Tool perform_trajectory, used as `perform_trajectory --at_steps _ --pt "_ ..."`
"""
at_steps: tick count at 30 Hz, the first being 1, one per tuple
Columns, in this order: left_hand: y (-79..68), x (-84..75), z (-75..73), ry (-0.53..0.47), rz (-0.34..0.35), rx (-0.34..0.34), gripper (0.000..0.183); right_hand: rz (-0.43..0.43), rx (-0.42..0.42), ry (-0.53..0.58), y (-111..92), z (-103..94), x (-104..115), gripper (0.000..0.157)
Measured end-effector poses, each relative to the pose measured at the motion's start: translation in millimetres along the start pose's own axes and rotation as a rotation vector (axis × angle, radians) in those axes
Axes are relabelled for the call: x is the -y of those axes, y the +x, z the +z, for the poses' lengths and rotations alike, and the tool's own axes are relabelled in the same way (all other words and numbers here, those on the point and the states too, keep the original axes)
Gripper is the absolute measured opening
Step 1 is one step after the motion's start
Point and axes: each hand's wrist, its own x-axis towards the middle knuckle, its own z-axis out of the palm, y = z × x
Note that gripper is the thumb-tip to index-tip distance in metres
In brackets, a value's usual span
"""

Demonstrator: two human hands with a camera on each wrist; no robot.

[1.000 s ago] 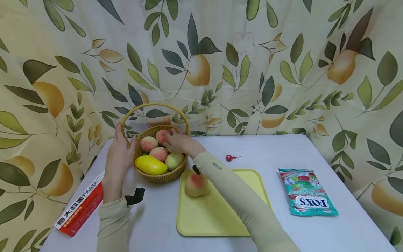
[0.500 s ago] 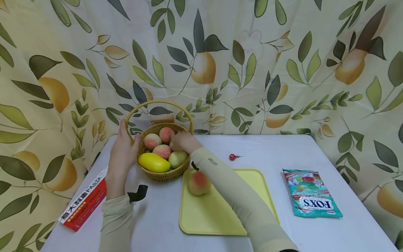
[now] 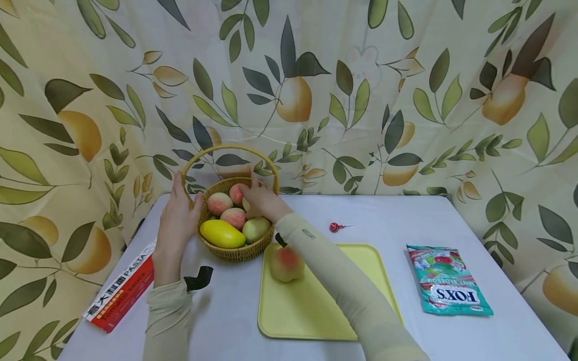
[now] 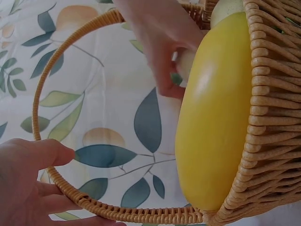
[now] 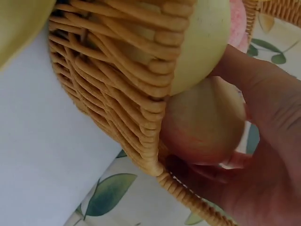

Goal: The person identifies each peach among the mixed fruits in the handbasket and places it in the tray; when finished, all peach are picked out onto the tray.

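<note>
A wicker basket stands at the back left, its arched handle raised. My left hand holds the handle's left side; in the left wrist view the thumb and fingers lie around the wicker. Inside the basket are a yellow papaya-shaped fruit, several pink peaches and a pale green round fruit. My right hand reaches in at the right rim. Its thumb and fingers curl round a peach, just inside the rim in the right wrist view.
A yellow tray carries one peach, partly under my right forearm. Behind it lies a red lollipop. A green FOX'S candy bag is at the right, and a red-and-white pasta box at the left. A patterned curtain hangs behind the table.
The head view has shifted slightly. My right hand's fingers have closed round a peach at the basket's right side. My left hand stays on the handle.
</note>
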Motion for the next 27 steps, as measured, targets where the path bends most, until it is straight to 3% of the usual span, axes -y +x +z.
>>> perform_trajectory --at_steps 3,8,15,27 --pt "1.8 -0.3 -0.2 0.007 0.010 -0.009 0.081 -0.013 -0.050 -0.020 -6 -2.1 0 0.072" --pt "5.4 -2.1 -1.8 0.012 0.029 -0.017 0.080 -0.014 -0.064 0.020 -20 -9.5 -1 0.074" --pt "3.8 -3.4 -0.7 0.019 0.011 -0.007 0.080 -0.051 -0.095 0.046 -51 -9.8 -6 0.080" --pt "0.9 -0.3 2.7 0.022 0.007 -0.018 0.081 -0.056 -0.256 0.203 -115 0.2 -28 0.055"
